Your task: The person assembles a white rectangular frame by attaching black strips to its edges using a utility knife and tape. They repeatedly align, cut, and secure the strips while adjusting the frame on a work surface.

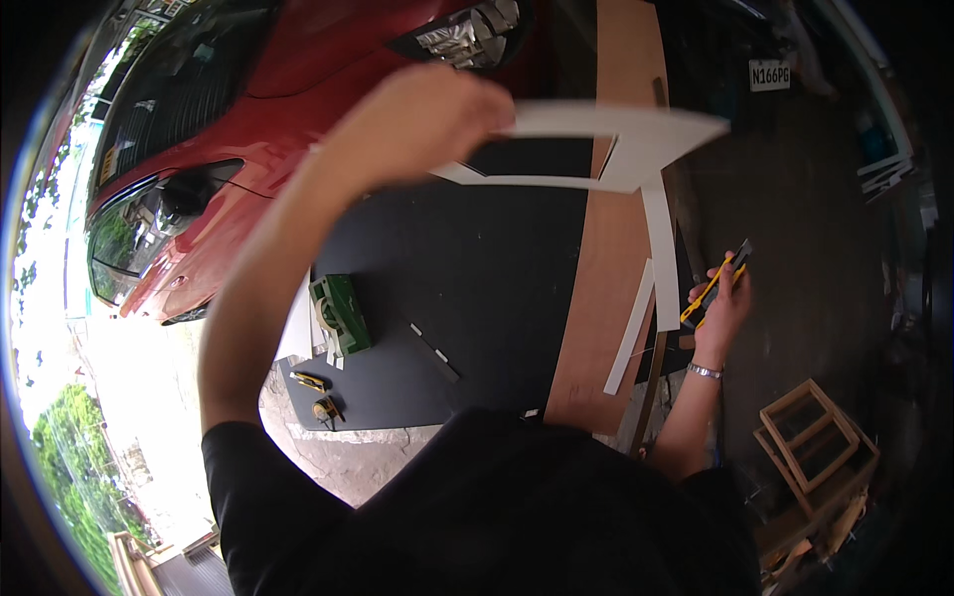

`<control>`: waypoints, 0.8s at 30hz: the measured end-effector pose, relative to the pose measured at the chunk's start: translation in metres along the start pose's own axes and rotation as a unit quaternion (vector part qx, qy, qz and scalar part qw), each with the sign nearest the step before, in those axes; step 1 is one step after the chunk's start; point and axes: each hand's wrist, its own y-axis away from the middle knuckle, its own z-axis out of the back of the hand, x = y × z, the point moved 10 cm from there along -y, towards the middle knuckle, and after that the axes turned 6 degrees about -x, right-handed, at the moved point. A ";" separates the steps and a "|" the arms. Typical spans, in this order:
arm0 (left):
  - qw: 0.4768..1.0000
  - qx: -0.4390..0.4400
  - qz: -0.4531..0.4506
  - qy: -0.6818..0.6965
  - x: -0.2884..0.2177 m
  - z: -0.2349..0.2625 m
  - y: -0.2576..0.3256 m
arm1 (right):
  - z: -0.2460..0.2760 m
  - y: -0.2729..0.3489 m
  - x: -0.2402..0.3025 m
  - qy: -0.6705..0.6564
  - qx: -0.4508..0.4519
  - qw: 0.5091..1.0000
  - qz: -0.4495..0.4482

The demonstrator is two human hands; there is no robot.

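Observation:
My left hand [437, 111], slightly blurred, is closed on a white board [661, 149] with a cut-out opening, lifted above the far part of the black tabletop [447, 268]. Out to the right, my right hand [725, 310] grips a yellow and black utility knife [736, 264], its tip angled up and away from me. Between the hands a wooden plank [586, 318] runs along the tabletop's right side. A short white strip [629, 328] rests on the plank, and a longer white strip [661, 253] lies beside it, partly under the raised board.
On the table's left are a green box [340, 313] with a tape roll, a second utility knife [309, 381] and a tape measure [326, 409]. A dark, pen-like stick [435, 353] lies mid-table. A red car [318, 60] stands beyond; wooden frames [810, 437] sit at lower right.

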 end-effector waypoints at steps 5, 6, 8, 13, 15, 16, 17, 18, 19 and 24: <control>0.995 -0.091 0.004 0.051 0.065 0.090 -0.011 | -0.016 0.016 -0.020 -0.029 0.049 0.997 -0.059; 0.983 -0.042 0.132 0.124 0.052 0.093 -0.013 | -0.008 0.011 -0.033 -0.054 0.045 0.995 -0.068; 0.973 -0.028 0.133 0.186 0.057 0.094 -0.012 | -0.005 0.014 -0.052 -0.050 0.054 0.992 -0.104; 0.977 -0.014 0.113 0.181 0.098 0.090 -0.005 | -0.021 0.020 -0.115 -0.155 0.137 0.960 -0.191; 0.972 -0.007 0.126 0.197 0.100 0.081 -0.005 | -0.036 0.030 -0.127 -0.209 0.161 0.940 -0.214; 0.970 -0.013 0.128 0.209 0.095 0.075 -0.008 | -0.044 0.041 -0.123 -0.240 0.159 0.931 -0.222; 0.967 -0.019 0.129 0.220 0.093 0.072 -0.009 | -0.049 0.047 -0.121 -0.270 0.157 0.922 -0.230; 0.964 -0.012 0.131 0.232 0.096 0.069 -0.011 | -0.052 0.049 -0.127 -0.288 0.188 0.910 -0.231; 0.960 0.000 0.134 0.246 0.100 0.065 -0.012 | -0.052 0.054 -0.129 -0.306 0.177 0.906 -0.231; 0.951 0.026 0.180 0.250 0.126 0.046 -0.004 | -0.063 0.069 -0.103 -0.334 0.196 0.897 -0.211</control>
